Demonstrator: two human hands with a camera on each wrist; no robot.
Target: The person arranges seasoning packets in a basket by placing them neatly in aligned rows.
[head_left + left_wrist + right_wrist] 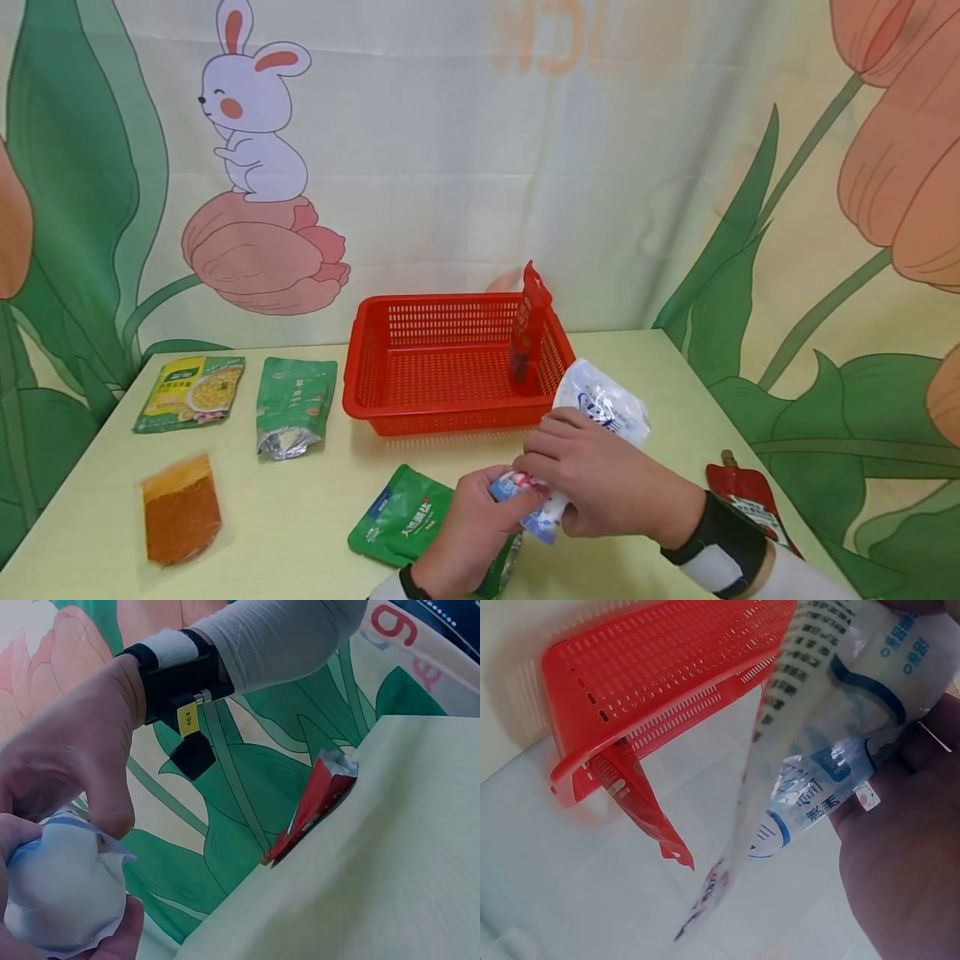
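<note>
My left hand (474, 527) pinches the lower end of a white plastic packet (603, 402) with blue print. Higher up, my right hand (603, 475) grips the same packet; its top sticks out tilted beyond the knuckles. In the left wrist view, the white end (67, 889) of the packet lies between the fingers. The right wrist view shows the printed side (817, 769) close up. Below my left hand is a green pouch (405, 512) lying flat, partly hidden by that hand and wrist.
Behind the hands stands a red basket (442, 414) with a red packet (531, 321) upright at its right end. To the left lie a yellow-green packet (191, 393), a green pouch (296, 400) and an orange-brown packet (182, 510). A red spouted pouch (746, 493) lies right.
</note>
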